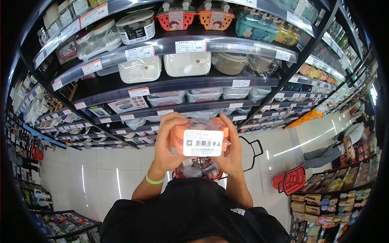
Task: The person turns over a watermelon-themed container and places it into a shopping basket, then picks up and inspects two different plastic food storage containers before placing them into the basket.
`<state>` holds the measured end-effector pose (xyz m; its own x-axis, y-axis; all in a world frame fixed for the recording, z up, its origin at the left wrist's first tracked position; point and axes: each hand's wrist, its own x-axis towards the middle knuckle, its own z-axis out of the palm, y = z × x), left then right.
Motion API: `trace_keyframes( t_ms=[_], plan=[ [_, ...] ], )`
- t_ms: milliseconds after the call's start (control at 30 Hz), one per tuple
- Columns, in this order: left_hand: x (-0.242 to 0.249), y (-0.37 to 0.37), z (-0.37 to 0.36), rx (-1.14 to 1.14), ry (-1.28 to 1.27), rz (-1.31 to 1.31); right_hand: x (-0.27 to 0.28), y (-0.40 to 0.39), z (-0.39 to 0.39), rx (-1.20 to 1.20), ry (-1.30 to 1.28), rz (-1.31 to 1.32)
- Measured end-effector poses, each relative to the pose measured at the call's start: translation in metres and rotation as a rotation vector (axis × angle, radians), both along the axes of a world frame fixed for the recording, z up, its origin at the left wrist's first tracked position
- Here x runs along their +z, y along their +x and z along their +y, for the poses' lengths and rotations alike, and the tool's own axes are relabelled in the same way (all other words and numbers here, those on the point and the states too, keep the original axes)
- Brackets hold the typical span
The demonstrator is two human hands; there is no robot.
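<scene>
An orange container (176,141) with a white barcode label (203,143) facing me is held up in front of my chest. My left hand (166,141) grips its left side, and my right hand (229,148) grips the right side. A green band circles my left wrist. Below the container, partly hidden by it and my hands, is a red basket (216,175) with a metal bowl and other items inside. On the upper shelf sit a red strawberry-style basket box (176,18) and a similar orange one (216,18).
Shelves (170,47) of food containers with price tags curve across the front. White boxes (187,65) stand on the middle level. At the right, another person (324,152) is near a red shopping basket (294,179) on the tiled floor (121,178). Display racks (324,202) stand at lower right.
</scene>
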<state>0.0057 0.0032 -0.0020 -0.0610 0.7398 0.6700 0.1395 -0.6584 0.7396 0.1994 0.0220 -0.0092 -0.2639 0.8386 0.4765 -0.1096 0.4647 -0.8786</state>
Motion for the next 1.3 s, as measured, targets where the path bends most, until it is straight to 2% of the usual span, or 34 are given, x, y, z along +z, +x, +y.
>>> trace_keyframes(
  t_ms=[300, 400, 667, 900, 1300],
  plan=[
    [-0.0027, 0.0004, 0.0000, -0.014, -0.016, 0.000, 0.0056, 0.0005, -0.0031, 0.061, -0.073, 0.067],
    [-0.0032, -0.0004, -0.0002, -0.028, -0.022, -0.014, 0.0022, 0.0019, -0.0008, 0.050, -0.027, 0.032],
    [-0.0041, 0.0000, -0.0023, -0.169, -0.034, -0.086, 0.0063, -0.0007, -0.0022, 0.096, -0.061, 0.103],
    [0.0000, 0.0020, -0.0048, -0.116, -0.070, -0.011, 0.0069, 0.0006, -0.0048, 0.104, -0.071, 0.109],
    [-0.0030, -0.0016, -0.0009, -0.089, 0.044, 0.057, 0.0065, 0.0030, -0.0032, 0.072, 0.028, 0.023]
  ],
)
